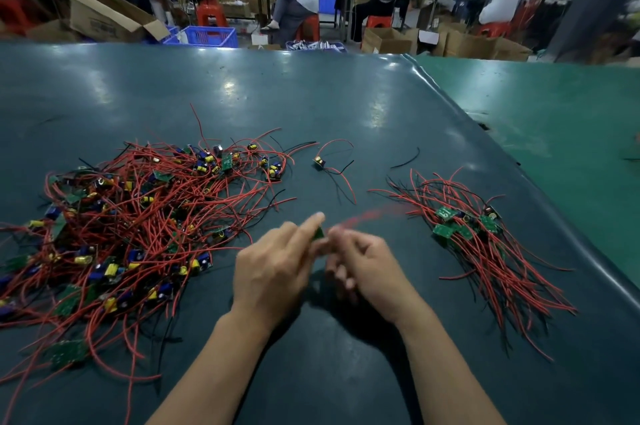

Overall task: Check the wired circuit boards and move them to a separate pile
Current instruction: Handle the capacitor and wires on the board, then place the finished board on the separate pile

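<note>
Nearest the camera, both hands meet over the dark mat (311,106) with one small green board (318,233) between them. The left hand (273,268) pinches the board with its fingertips, forefinger stretched along its edge. The right hand (367,268) is blurred with its fingers curled close to the board; whether it truly grips the board or its wire I cannot tell. A smeared red wire (374,215) trails from the board toward the right. To check it well, I judge the board should be held steady by its edges, turned so both faces show, and each wire given a light tug at its joint, not a yank. Beyond, the big tangled heap (131,223) lies to the left, and the smaller sorted pile (485,241) to the right, well apart. Farther still, a lone board (320,161) with wires sits between them; the board in hand belongs on the right pile, wires laid alongside the others.
</note>
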Tool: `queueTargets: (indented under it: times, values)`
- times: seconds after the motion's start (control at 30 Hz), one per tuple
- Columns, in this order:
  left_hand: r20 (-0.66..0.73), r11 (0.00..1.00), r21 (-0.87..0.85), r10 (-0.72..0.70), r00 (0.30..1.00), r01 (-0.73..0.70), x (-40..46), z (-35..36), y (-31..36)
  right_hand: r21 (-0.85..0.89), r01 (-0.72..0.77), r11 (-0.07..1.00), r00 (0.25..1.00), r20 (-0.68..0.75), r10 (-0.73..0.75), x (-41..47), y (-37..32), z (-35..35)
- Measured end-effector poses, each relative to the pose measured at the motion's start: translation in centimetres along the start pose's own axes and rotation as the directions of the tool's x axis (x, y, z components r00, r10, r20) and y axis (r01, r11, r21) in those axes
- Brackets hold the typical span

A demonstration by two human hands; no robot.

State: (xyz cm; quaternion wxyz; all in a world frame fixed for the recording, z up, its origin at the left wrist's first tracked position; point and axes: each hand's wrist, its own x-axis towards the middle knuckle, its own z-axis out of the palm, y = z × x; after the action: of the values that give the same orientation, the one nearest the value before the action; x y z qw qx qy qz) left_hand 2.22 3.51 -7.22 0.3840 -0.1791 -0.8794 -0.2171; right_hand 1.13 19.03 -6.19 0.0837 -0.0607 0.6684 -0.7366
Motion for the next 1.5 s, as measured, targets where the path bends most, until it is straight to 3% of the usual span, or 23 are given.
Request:
queueTargets:
  times: [0.07, 0.3, 0.37, 0.43, 0.5, 0.67, 0.73, 0.8, 0.87, 0.93, 1.0, 1.1, 1.37, 1.5]
  values:
    - [0.082, 0.994, -0.066, 0.088, 0.993, -0.083, 0.0, -0.1, -0.1, -0.057, 0.021, 0.998, 0.995, 0.095, -0.016, -0.4, 0.0, 0.4]
    - [0.165, 0.98, -0.12, 0.179, 0.97, -0.161, 0.2, -0.4, -1.0, -0.178, 0.061, 0.982, 0.995, 0.088, -0.046, -0.8, -0.5, -0.3]
    - [0.167, 0.984, -0.088, 0.171, 0.971, -0.158, 0.2, -0.4, -1.6, -0.209, 0.087, 0.974, 0.996, 0.005, -0.088, -0.8, -0.4, -0.2]
    - [0.116, 0.991, -0.043, 0.131, 0.985, -0.127, 0.2, -0.6, -2.4, -0.178, 0.115, 0.977, 0.974, -0.174, -0.146, -0.5, -0.4, -0.5]
    - [0.03, 0.998, 0.028, 0.064, 0.998, -0.065, 0.3, -0.9, -3.2, -0.128, 0.158, 0.979, 0.913, -0.358, -0.194, -0.3, -0.4, -1.2]
    - [-0.123, 0.968, 0.106, -0.215, 0.969, 0.228, 0.4, -1.0, -3.9, -0.096, 0.296, 0.951, 0.728, -0.622, -0.289, -0.1, -0.7, -1.8]
    - [-0.184, 0.933, 0.106, -0.322, 0.929, 0.344, 0.4, -1.0, -4.2, -0.041, 0.348, 0.937, 0.602, -0.756, -0.257, 0.1, -0.9, -2.4]
    - [-0.239, 0.906, 0.17, -0.343, 0.908, 0.387, 0.3, -1.0, -4.6, 0.088, 0.387, 0.918, 0.509, -0.85, -0.134, 0.5, -1.1, -3.4]
    - [-0.255, 0.863, 0.244, -0.384, 0.888, 0.443, 0.2, -0.9, -4.8, 0.287, 0.371, 0.883, 0.525, -0.85, 0.055, 0.8, -1.1, -4.1]
    - [-0.219, 0.792, 0.305, -0.482, 0.848, 0.529, 0.2, -0.7, -5.0, 0.378, 0.314, 0.871, 0.582, -0.801, 0.138, 1.1, -0.8, -4.2]
    - [-0.141, 0.725, 0.376, -0.571, 0.809, 0.577, 0.0, -0.6, -5.1, 0.326, 0.273, 0.905, 0.616, -0.782, 0.095, 1.2, -0.5, -4.1]
    - [-0.078, 0.7, 0.428, -0.601, 0.795, 0.571, -0.1, -0.6, -5.3, 0.233, 0.236, 0.943, 0.639, -0.769, 0.03, 1.2, -0.3, -3.8]
    - [-0.159, 0.75, 0.305, -0.567, 0.808, 0.586, 0.1, -1.2, -4.7, 0.141, 0.181, 0.973, 0.69, -0.724, -0.023, 0.9, -0.1, -3.4]
    - [-0.274, 0.847, 0.206, -0.431, 0.86, 0.49, 0.1, -1.5, -4.5, 0.117, 0.166, 0.979, 0.695, -0.719, -0.032, 0.9, -0.1, -3.5]
